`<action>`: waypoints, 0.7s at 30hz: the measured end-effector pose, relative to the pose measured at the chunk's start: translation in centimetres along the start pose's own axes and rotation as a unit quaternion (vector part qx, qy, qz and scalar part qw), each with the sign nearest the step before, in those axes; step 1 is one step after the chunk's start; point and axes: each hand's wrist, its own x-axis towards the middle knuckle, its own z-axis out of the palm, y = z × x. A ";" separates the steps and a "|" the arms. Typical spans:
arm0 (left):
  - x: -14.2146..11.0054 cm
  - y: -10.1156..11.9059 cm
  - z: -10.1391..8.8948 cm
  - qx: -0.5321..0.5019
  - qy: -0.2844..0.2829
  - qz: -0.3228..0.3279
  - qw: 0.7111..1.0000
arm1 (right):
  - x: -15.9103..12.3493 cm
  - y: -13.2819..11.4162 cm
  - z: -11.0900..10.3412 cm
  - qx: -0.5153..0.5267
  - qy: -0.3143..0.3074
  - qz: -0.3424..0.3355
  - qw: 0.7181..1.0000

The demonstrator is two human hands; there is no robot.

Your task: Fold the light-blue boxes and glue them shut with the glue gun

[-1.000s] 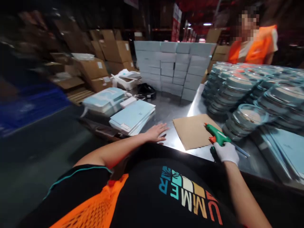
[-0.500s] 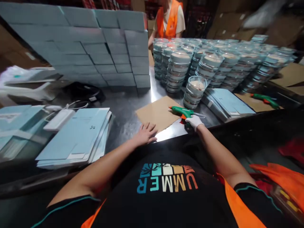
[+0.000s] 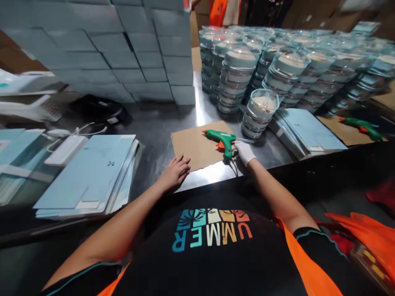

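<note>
Seen against half a second ago: same steel table [image 3: 160,127], but closer and more squarely in view.

Largest first:
- Behind, a wall of pale blue boxes [image 3: 123,53], matte card with sharp edges, laid like bricks.
- To its right, stacks of round lidded containers [image 3: 290,65], clear glossy plastic with a cream filling. One short stack [image 3: 261,113] stands apart, just right of the cardboard.
- On the left, a pile of flat blue cartons [image 3: 92,172], smooth and thin, fanned a little at the edges. A like pile [image 3: 308,131] lies on the right.
- In the middle, a brown cardboard sheet [image 3: 193,146], dull and flat, rough along its near edge.

Glue gun [image 3: 220,137] now further onto the cardboard than before, no longer at its right edge. Lies on its side with the nozzle pointing left: green hard plastic, orange trigger, dark cord trailing toward the body.

Right hand [image 3: 243,152], in a white knit glove, closed on the end of the gun's handle as before.

Left hand [image 3: 175,172], bare, changed from flat and spread to half-curled. Holds nothing, fingertips on the cardboard's near left corner. Judged from that: sheet pinned and gun brought over it, gluing work in hand.

Smaller things: a white power adapter [image 3: 66,148] on the left pile, and a second green glue gun [image 3: 361,125] far right on another cardboard piece. Orange vest [image 3: 217,10] of a co-worker at the top edge.
</note>
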 end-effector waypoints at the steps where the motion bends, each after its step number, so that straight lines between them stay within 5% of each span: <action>1: -0.2 0.1 -0.2 0.001 0.005 -0.001 1.000 | 0.1 0.6 -0.6 0.009 0.008 0.009 1.000; 6: -1.0 0.4 -0.8 0.019 0.078 0.002 0.997 | -0.5 3.2 -2.2 -0.069 0.078 -0.082 0.991; 13: -2.5 1.8 -1.8 -0.009 0.151 -0.047 0.987 | -2.1 3.0 -2.2 -0.254 0.010 -0.167 0.953; 17: -4.9 0.6 -6.8 0.035 0.174 -0.133 0.975 | -2.5 2.5 -2.5 -0.306 -0.007 -0.171 0.936; 21: -7.9 -4.3 -15.0 0.138 0.227 -0.333 0.905 | -2.5 2.2 -3.0 -0.322 0.020 -0.185 0.928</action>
